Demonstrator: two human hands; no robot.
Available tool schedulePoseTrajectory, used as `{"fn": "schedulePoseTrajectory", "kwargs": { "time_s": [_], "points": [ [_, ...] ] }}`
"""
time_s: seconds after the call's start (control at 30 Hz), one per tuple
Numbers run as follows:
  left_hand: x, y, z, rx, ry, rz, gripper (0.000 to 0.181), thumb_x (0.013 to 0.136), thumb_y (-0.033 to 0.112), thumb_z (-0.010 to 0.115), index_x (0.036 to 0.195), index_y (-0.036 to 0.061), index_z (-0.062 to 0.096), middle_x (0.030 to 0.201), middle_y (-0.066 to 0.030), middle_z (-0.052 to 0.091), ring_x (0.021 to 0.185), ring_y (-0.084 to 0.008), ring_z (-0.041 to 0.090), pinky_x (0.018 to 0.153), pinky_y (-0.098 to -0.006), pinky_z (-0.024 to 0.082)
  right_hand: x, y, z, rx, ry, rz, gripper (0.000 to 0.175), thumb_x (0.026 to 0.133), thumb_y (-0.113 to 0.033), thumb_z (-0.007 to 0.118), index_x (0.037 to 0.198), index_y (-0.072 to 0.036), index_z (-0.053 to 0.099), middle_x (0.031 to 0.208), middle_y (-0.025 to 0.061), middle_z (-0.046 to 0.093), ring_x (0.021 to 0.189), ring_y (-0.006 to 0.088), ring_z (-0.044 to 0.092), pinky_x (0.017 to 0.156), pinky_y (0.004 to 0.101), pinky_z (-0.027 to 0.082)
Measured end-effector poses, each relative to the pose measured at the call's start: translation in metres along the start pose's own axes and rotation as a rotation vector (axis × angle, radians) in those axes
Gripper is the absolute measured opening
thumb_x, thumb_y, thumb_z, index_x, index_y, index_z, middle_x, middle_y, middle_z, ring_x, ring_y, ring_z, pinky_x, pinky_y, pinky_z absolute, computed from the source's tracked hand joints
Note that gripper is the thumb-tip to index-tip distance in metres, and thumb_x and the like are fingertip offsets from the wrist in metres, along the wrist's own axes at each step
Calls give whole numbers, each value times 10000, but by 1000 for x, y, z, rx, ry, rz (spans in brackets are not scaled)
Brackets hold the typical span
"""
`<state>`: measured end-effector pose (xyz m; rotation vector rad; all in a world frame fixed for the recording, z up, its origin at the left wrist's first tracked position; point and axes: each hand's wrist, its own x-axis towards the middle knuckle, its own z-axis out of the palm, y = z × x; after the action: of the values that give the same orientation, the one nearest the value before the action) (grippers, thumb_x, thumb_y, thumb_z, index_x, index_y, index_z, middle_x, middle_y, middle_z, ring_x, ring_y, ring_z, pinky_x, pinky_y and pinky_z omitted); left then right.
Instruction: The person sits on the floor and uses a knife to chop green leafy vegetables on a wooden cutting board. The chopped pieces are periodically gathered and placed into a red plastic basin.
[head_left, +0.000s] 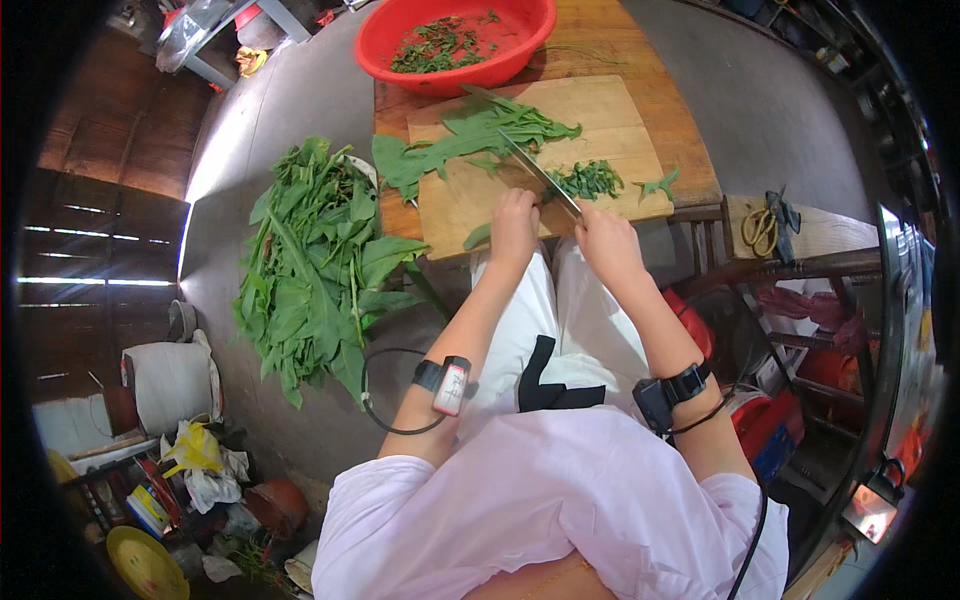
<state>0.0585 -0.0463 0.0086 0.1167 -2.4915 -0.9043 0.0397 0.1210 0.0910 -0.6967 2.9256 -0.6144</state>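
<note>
My right hand (609, 241) grips the handle of a kitchen knife (534, 166), its blade slanting up and left over a wooden cutting board (622, 127). My left hand (514, 223) is curled on the board's near edge beside the blade, around leafy greens mostly hidden under the fingers. One leaf (478, 237) pokes out on its left. Just right of the blade sits a small heap of chopped greens (589, 180). Whole long leaves (480, 133) lie across the board's far half, some hanging past its left side.
A red plastic basin (517, 64) holding cut greens stands at the wooden table's (675, 150) far end. A large pile of leafy greens (311, 262) rises left of the table. Yellow-handled scissors (763, 225) lie on a wooden surface at right. Cables run from both forearm bands.
</note>
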Motion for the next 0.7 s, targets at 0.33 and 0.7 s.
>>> {"fn": "schedulePoseTrajectory", "kwargs": {
  "time_s": [0.33, 0.7],
  "points": [
    [-1, 2, 0, -18, -26, -73, 74, 769, -24, 611, 842, -12, 611, 898, -198, 608, 904, -404, 584, 804, -487, 487, -45, 9, -23, -59, -103, 88, 163, 896, -131, 596, 1036, -60, 635, 802, 237, 694, 772, 422, 690, 718, 538, 556],
    [-5, 4, -4, 26, 27, 56, 73, 797, -14, 657, 866, -20, 680, 888, -188, 624, 913, -384, 609, 805, -460, 499, 7, 11, 15, 88, 56, -16, 155, 907, -159, 600, 977, -26, 635, 780, 224, 682, 769, 419, 683, 716, 522, 552]
  ]
}}
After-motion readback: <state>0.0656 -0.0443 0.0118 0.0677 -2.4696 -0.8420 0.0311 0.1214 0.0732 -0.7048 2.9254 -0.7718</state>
